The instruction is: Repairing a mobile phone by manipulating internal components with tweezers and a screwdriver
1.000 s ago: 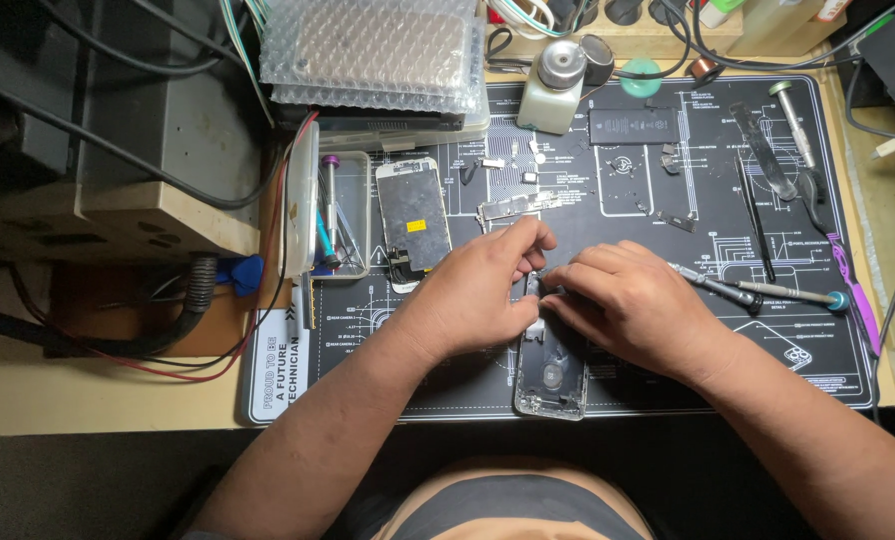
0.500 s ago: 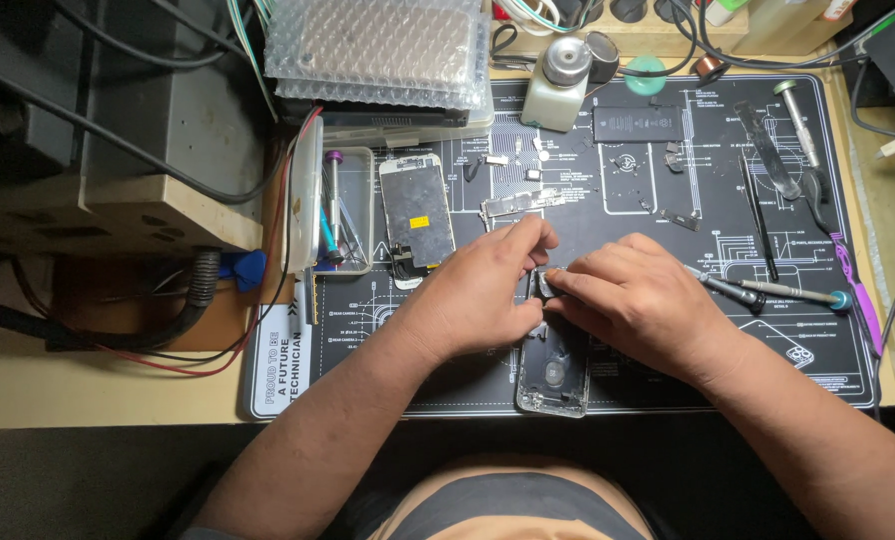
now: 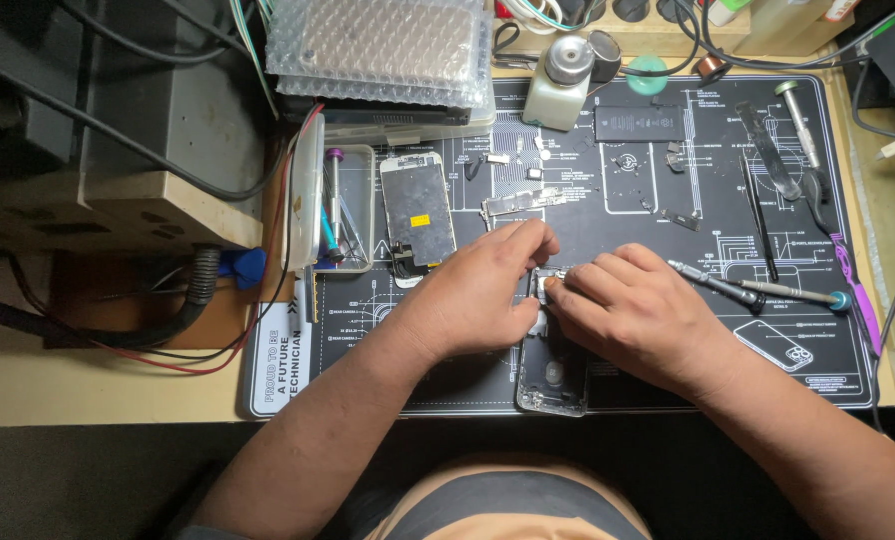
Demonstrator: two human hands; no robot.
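An opened phone body (image 3: 551, 375) is lying face-up near the front edge of a black printed repair mat (image 3: 668, 390), its upper half covered by the two hands working on it. The left hand (image 3: 478, 290) is curling over the top left of the housing, thumb and forefinger drawn together at its upper edge, seemingly steadying the frame or pinching something small; what sits between the fingertips is hidden. The right hand (image 3: 638, 315) is pressing in from the other side, fingers bunched close against the same spot, and whether they are gripping a part or only bearing down cannot be told.

By the look of it, the work is at an internal stage, with a small part being seated or freed near the top of the housing. Any next move there would be calling for a fine, steady pinch and a firm hold on the frame.

Around the hands, the removed screen (image 3: 420, 208) is resting face-down to the left, beside a clear tray (image 3: 358, 200) holding a purple-capped tool. A slim board (image 3: 518, 203) and loose small parts are lying just above the hands, a black battery (image 3: 628, 122) further up, and a screwdriver (image 3: 783, 292) and tweezers (image 3: 758, 215) well to the right.
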